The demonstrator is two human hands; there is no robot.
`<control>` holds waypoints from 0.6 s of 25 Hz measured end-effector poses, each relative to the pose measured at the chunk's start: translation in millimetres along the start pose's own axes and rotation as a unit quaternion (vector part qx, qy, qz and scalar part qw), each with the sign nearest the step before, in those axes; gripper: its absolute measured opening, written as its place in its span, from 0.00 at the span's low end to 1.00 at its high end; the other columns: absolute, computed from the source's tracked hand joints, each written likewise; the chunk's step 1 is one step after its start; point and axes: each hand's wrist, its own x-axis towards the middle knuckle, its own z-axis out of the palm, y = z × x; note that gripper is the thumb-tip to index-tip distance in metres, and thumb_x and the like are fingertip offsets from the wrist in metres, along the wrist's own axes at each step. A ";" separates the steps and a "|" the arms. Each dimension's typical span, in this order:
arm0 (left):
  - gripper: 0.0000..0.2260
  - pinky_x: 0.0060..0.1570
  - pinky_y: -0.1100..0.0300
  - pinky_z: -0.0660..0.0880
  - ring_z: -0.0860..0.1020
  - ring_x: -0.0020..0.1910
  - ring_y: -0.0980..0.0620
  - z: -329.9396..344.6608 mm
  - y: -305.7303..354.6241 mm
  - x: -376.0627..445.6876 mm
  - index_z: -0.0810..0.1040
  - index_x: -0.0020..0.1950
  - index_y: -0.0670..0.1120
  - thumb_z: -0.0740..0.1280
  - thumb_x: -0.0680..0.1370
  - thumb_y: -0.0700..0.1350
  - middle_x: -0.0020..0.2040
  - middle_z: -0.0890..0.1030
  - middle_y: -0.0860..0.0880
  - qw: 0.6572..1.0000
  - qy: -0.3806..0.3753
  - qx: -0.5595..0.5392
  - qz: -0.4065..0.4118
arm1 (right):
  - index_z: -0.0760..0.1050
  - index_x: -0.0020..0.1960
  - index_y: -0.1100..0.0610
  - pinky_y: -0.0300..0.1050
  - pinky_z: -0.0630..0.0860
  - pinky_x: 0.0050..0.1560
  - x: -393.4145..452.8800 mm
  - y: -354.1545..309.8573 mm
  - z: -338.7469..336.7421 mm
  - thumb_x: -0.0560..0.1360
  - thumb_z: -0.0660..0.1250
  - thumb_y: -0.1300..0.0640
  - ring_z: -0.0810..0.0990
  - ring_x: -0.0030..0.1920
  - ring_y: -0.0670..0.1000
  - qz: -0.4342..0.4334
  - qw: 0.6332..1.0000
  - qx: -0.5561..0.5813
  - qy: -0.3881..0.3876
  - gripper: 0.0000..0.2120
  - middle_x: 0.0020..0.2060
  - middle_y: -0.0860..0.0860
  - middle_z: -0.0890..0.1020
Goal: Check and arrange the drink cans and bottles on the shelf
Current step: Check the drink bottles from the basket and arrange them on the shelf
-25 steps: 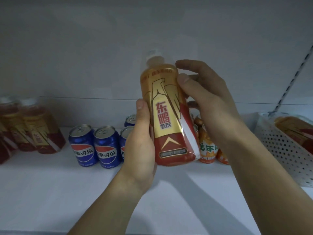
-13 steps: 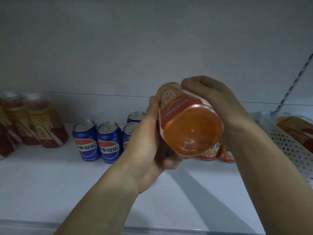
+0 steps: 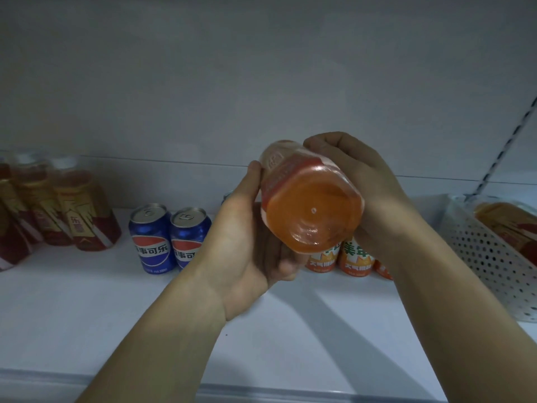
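Orange is pretty much all you see of the bottle [image 3: 312,205] right now, since it's tipped so its round base faces the camera, with a bit of red label showing along the upper left side. It's up in the air above the middle of the shelf [image 3: 87,309], sandwiched between both hands. The left hand [image 3: 247,248] is on its left and underneath, thumb lying up along the label side and the fingers curled under the base, so it's cradling and gripping it from below. The right hand [image 3: 357,181] comes in from the right and over the top, fingers curled round the far upper part of the bottle, wrapped on it too. So the bottle sits right between the two palms, touching both. Down on the shelf, two blue cans [image 3: 171,237] stand side by side just left of the left wrist, toward the back. Orange cans [image 3: 356,257] peek out below the bottle, between the two forearms. Over by the left edge there's a bunch of upright gold and red bottles [image 3: 84,210]. At the right edge sits a white perforated basket [image 3: 488,257] with another bottle lying in it.
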 end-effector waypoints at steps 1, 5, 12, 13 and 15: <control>0.28 0.29 0.62 0.73 0.82 0.36 0.50 0.3 0.7 0.5 0.87 0.47 0.50 0.54 0.80 0.66 0.45 0.86 0.46 1.000 0.011 0.015 0.014 | 0.81 0.52 0.49 0.55 0.84 0.50 -0.6 0.0 -1.6 0.83 0.66 0.52 0.86 0.47 0.54 -0.001 1.000 0.017 -0.005 0.05 0.48 0.53 0.86; 0.23 0.62 0.42 0.76 0.82 0.60 0.44 -5.0 4.8 4.7 0.81 0.63 0.50 0.61 0.76 0.61 0.59 0.85 0.45 0.990 0.050 0.060 0.115 | 0.79 0.60 0.50 0.60 0.84 0.51 -0.5 -0.8 -11.7 0.84 0.65 0.53 0.87 0.52 0.58 -0.023 0.998 0.010 -0.057 0.08 0.52 0.56 0.86; 0.16 0.57 0.57 0.79 0.82 0.60 0.52 -26.0 14.4 11.0 0.77 0.65 0.50 0.66 0.77 0.50 0.59 0.84 0.51 0.913 0.044 0.256 0.315 | 0.76 0.69 0.54 0.59 0.80 0.63 0.5 6.8 -18.7 0.75 0.73 0.59 0.83 0.64 0.53 -0.157 0.981 0.011 -0.114 0.23 0.62 0.51 0.84; 0.16 0.55 0.62 0.78 0.82 0.60 0.54 -26.9 16.3 10.3 0.76 0.65 0.47 0.65 0.77 0.46 0.59 0.84 0.52 0.899 0.036 0.271 0.341 | 0.76 0.69 0.55 0.61 0.79 0.65 0.1 6.6 -21.0 0.73 0.73 0.61 0.82 0.66 0.53 -0.170 0.978 0.018 -0.120 0.24 0.63 0.51 0.84; 0.18 0.53 0.67 0.77 0.82 0.59 0.57 -28.8 17.9 9.2 0.74 0.66 0.44 0.65 0.76 0.41 0.57 0.85 0.56 0.887 0.019 0.277 0.370 | 0.76 0.68 0.55 0.64 0.75 0.69 -1.6 7.4 -23.7 0.71 0.74 0.65 0.80 0.68 0.54 -0.187 0.973 0.031 -0.134 0.26 0.64 0.52 0.83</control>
